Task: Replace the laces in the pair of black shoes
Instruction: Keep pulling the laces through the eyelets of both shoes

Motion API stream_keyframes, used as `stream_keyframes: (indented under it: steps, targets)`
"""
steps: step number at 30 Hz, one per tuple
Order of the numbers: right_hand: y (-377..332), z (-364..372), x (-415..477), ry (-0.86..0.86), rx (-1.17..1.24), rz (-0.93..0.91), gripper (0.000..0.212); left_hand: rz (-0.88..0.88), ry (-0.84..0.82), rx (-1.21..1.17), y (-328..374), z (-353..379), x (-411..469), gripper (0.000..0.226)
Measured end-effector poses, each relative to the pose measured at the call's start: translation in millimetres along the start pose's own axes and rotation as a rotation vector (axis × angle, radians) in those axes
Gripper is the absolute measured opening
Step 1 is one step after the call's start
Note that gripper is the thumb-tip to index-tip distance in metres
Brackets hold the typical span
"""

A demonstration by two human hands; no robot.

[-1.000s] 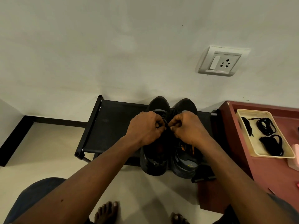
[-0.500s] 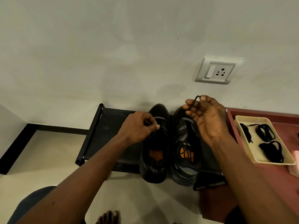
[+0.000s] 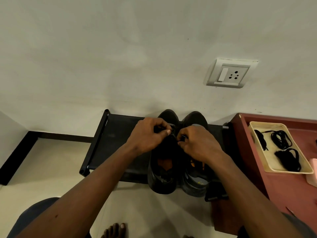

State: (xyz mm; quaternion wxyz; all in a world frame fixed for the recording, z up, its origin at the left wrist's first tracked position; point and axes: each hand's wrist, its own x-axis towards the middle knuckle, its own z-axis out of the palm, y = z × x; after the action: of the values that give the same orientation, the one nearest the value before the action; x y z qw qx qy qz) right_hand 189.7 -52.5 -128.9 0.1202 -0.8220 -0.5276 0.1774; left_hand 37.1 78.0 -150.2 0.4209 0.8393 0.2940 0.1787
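View from above, looking down at a person's two bare forearms reaching forward to a pair of black shoes [image 3: 163, 184]. The shoes stand side by side, toes toward a pale wall, on the right end of a low black rack [image 3: 116, 143]; their heels hang over its front edge.

The left hand [image 3: 147, 134] and right hand [image 3: 199, 145] meet over the lacing area, fingers curled. Each pinches a thin black lace [image 3: 173, 135] that runs between them above the left shoe [image 3: 169, 117]. The hands cover the eyelets and tongues, so how far the lace is threaded cannot be seen. The right wrist lies across the right shoe [image 3: 195, 186], whose orange insole shows beside it.

To the right, touching the rack's end, is a red-brown table [image 3: 283, 194]. On it sits a cream tray [image 3: 272, 155] holding spare laces [image 3: 281, 140] (three dark bundles, well apart from the hands). A pink object [image 3: 313, 170] shows at the frame edge just beside the tray.

A white wall socket [image 3: 228, 74] with a switch is on the wall above the shoes. A black skirting [image 3: 17, 152] runs along the pale floor at left. The toes of a bare foot [image 3: 115, 230] show at the bottom edge.
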Motion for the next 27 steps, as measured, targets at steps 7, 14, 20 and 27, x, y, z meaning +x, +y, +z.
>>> stream_keyframes:
  steps: [7, 14, 20, 27]
  targets:
    - [7.9, -9.9, 4.1, 0.168, 0.306, 0.117, 0.008, -0.003, -0.013, 0.006, 2.5, -0.1, 0.6, 0.012]
    - [6.1, -24.5, 5.7, 0.292, 1.070, 0.158, 0.009, 0.009, -0.021, 0.023, 1.7, -1.4, 0.2, 0.011]
    - [2.8, -30.2, 5.0, 0.316, 1.388, 0.129, 0.014, 0.052, -0.039, 0.091, 2.0, 0.9, -1.5, 0.018]
    - [14.3, -19.2, 2.6, 0.109, 0.255, 0.055, 0.003, 0.051, -0.113, 0.269, -5.8, 1.4, 0.2, 0.034]
